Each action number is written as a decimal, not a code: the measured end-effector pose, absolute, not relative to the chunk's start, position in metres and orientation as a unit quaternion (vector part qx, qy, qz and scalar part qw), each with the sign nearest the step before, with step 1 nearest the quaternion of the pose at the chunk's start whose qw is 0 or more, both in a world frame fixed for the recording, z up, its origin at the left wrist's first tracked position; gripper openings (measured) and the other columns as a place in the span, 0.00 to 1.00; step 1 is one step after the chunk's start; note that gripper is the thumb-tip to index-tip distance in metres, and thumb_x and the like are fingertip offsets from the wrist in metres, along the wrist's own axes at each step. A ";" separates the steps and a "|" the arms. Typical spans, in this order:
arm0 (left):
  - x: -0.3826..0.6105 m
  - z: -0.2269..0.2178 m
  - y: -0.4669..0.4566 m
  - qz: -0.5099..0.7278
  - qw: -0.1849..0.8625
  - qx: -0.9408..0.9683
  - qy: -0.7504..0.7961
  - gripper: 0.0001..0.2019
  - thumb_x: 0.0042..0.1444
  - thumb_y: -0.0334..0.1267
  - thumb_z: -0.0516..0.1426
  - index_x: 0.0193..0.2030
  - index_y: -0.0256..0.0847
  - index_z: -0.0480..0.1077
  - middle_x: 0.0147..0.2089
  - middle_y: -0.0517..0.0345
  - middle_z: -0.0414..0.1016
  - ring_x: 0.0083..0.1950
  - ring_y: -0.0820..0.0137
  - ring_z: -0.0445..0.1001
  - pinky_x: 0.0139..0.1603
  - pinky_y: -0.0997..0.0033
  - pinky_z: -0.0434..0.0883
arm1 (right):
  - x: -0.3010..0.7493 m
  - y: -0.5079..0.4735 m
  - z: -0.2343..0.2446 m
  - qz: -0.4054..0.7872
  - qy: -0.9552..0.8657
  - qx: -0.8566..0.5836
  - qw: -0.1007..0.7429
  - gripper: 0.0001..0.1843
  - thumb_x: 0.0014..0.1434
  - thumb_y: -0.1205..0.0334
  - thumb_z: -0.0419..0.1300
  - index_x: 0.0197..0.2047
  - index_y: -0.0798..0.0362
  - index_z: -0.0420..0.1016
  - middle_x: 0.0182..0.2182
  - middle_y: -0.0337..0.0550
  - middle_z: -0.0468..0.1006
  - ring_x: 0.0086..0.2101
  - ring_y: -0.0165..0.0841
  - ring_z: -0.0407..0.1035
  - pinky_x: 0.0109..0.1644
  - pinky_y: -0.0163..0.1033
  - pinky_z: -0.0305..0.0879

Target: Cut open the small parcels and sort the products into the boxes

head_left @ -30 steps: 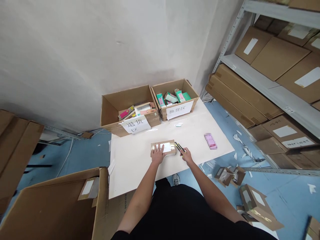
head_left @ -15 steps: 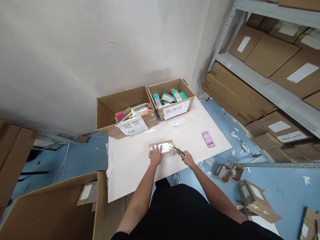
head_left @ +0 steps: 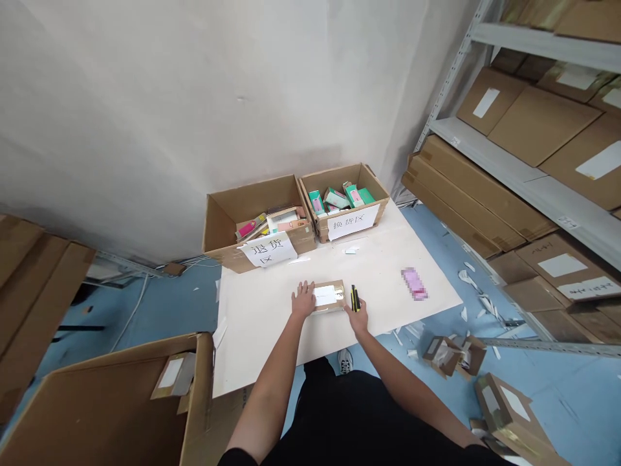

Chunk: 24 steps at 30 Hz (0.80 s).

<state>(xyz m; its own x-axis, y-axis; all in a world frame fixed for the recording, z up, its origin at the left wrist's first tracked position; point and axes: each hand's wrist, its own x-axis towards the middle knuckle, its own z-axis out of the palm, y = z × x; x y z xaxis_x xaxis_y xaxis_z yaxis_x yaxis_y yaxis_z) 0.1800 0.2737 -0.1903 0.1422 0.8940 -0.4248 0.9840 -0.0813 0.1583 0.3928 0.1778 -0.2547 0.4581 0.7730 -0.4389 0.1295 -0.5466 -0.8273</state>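
A small cardboard box (head_left: 324, 296) with a white label and shiny tape lies flat on the white-topped table (head_left: 262, 330). My left hand (head_left: 303, 301) grips its left end, fingers over the top edge. At the box's right end, my right hand (head_left: 358, 316) holds a yellow and black utility knife (head_left: 356, 299), its tip pointing away from me. The fingers of that hand reach close to the box's side; whether they touch it I cannot tell. To the right lies a pink item (head_left: 414, 283), blurred by pixelation.
Two open cartons with paper signs, the left carton (head_left: 213, 226) and the right carton (head_left: 381, 204), stand at the table's back and hold small packages. A large open carton (head_left: 204, 375) is at lower left. Shelves (head_left: 514, 171) with boxes line the right; opened boxes (head_left: 439, 353) litter the floor.
My left hand has slid from the box's top to its left end. The knife has swung from pointing left at the box to pointing away from me. The view has shifted slightly.
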 end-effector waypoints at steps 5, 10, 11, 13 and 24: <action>0.166 -0.193 0.254 -0.126 0.186 0.642 0.734 0.35 0.67 0.39 0.48 0.80 0.37 0.48 0.76 0.35 0.59 0.76 0.49 0.57 0.74 0.40 0.54 | 0.342 0.246 -0.250 0.367 -0.396 -0.800 0.260 0.44 0.59 0.39 0.65 0.71 0.51 0.58 0.56 0.53 0.80 0.55 0.48 0.76 0.53 0.43 0.71; 0.161 -0.190 0.252 -0.175 0.247 0.612 0.730 0.32 0.64 0.39 0.52 0.73 0.32 0.59 0.65 0.30 0.71 0.66 0.49 0.71 0.63 0.50 0.68 | 0.337 0.327 -0.219 0.364 -0.476 -0.784 0.163 0.40 0.61 0.42 0.66 0.70 0.50 0.61 0.54 0.55 0.81 0.53 0.49 0.77 0.50 0.44 0.70; 0.160 -0.188 0.257 -0.172 0.251 0.621 0.722 0.32 0.62 0.39 0.55 0.73 0.35 0.61 0.66 0.32 0.71 0.67 0.49 0.71 0.62 0.52 0.69 | 0.340 0.334 -0.215 0.367 -0.482 -0.780 0.160 0.41 0.61 0.42 0.66 0.70 0.50 0.61 0.54 0.56 0.81 0.53 0.49 0.77 0.50 0.43 0.70; 0.155 -0.185 0.268 -0.160 0.242 0.653 0.700 0.38 0.57 0.36 0.61 0.75 0.42 0.58 0.73 0.37 0.65 0.72 0.50 0.65 0.64 0.54 0.68 | 0.346 0.333 -0.212 0.365 -0.481 -0.778 0.176 0.42 0.61 0.41 0.65 0.71 0.51 0.58 0.55 0.55 0.81 0.53 0.48 0.77 0.50 0.43 0.71; 0.122 -0.209 0.271 -0.176 0.196 0.755 0.600 0.50 0.57 0.38 0.64 0.81 0.58 0.42 0.84 0.54 0.36 0.81 0.42 0.46 0.74 0.40 0.56 | 0.333 0.257 -0.247 0.392 -0.481 -0.757 0.206 0.53 0.54 0.42 0.71 0.75 0.48 0.53 0.59 0.52 0.79 0.56 0.49 0.75 0.55 0.46 0.71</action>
